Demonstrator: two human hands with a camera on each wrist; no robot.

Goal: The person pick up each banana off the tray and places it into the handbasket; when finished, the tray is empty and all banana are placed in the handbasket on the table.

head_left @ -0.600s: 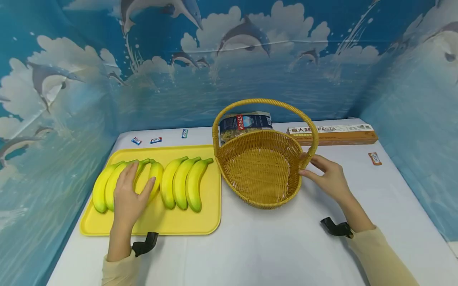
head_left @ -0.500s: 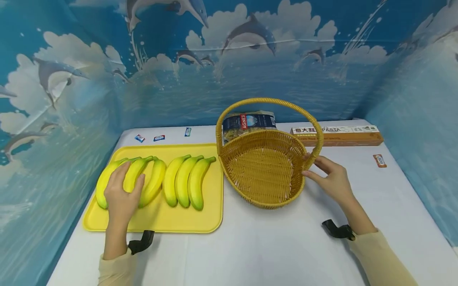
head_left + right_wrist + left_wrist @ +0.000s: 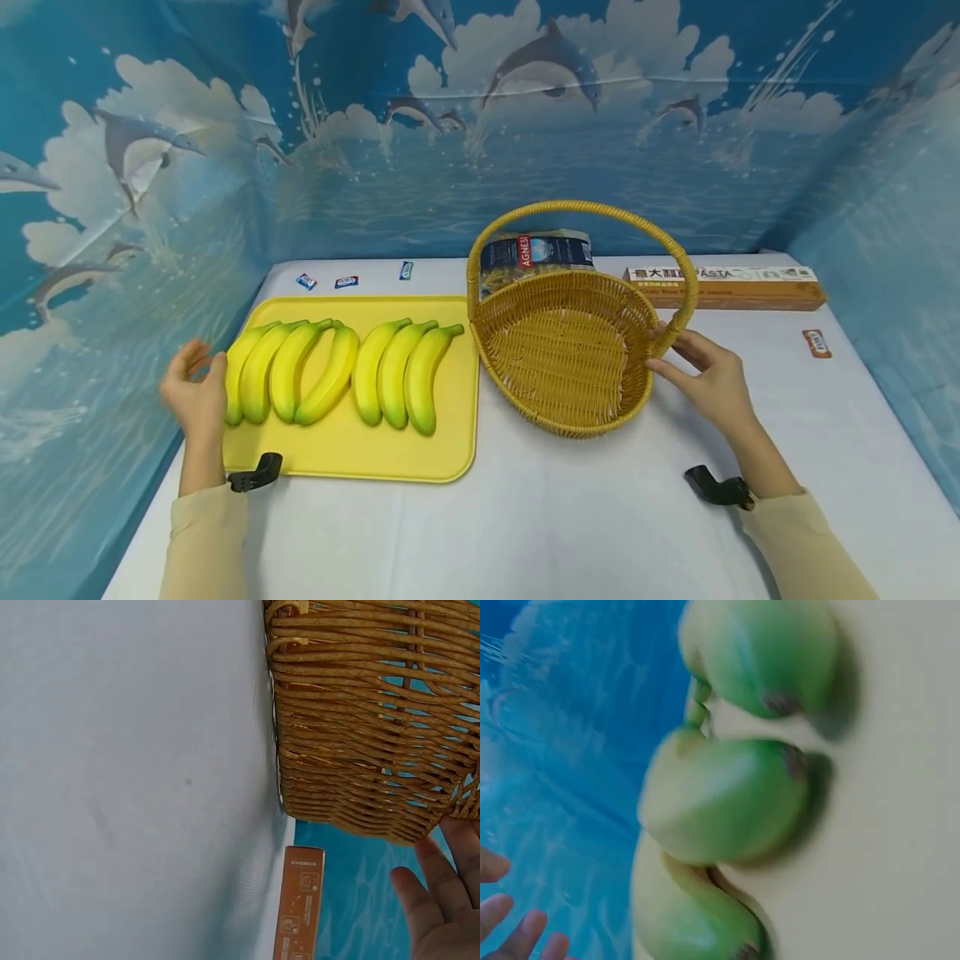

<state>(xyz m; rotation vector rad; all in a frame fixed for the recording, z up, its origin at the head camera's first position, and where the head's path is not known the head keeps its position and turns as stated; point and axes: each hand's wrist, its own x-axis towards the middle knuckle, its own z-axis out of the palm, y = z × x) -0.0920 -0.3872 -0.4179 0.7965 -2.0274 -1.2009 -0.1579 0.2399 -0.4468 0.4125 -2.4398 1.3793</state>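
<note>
Several yellow bananas (image 3: 322,375) with green tips lie side by side on a yellow tray (image 3: 360,458); the left wrist view shows some of their ends (image 3: 727,795) close up. At the tray's left edge is my left hand (image 3: 197,396), beside the leftmost banana, fingers relaxed and nothing in them. Its fingertips (image 3: 529,930) show at the lower left of the left wrist view, apart from the bananas. My right hand (image 3: 708,379) grips the right rim of a wicker basket (image 3: 562,367) with a tall handle, thumb in front and fingers behind. No item shows inside the basket.
Behind the basket stands a pasta bag (image 3: 536,254). A long brown pasta box (image 3: 738,293) lies at the back right, with an orange wrapped sweet (image 3: 817,343) nearer. Three small wrapped sweets (image 3: 347,282) lie behind the tray. Dolphin-print cloth (image 3: 375,183) walls the table.
My left hand has moved left, from above the bananas to the tray's left edge, uncovering the left bananas. My right hand keeps its grip on the basket. The head view has shifted slightly.
</note>
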